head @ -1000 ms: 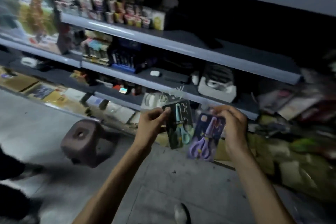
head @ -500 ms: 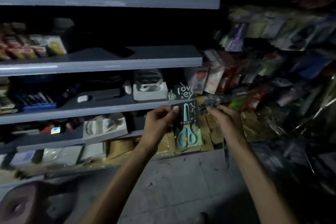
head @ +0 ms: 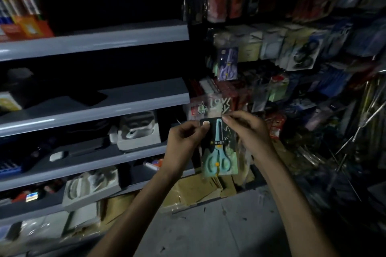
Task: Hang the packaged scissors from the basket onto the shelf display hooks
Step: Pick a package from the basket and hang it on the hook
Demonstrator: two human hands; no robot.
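Note:
A pack of teal scissors (head: pixel 219 152) on a dark card hangs upright between my hands. My left hand (head: pixel 183 142) pinches its upper left corner with thumb and fingers. My right hand (head: pixel 248 129) pinches the top right edge. A purple scissors pack (head: pixel 227 63) hangs on the display wall above and behind. Bare metal display hooks (head: pixel 355 137) stick out at the right. The basket is not in view.
Grey shelves (head: pixel 100 102) with tape dispensers and boxes fill the left side. Hanging packaged goods (head: pixel 292 52) crowd the wall on the right. Cardboard sheets (head: pixel 200 192) lie at the shelf foot. Bare concrete floor (head: pixel 208 229) lies below my arms.
The view has swung right toward the hanging display. The purple pack that my right hand held a second ago is gone from it; both hands now hold the teal pack.

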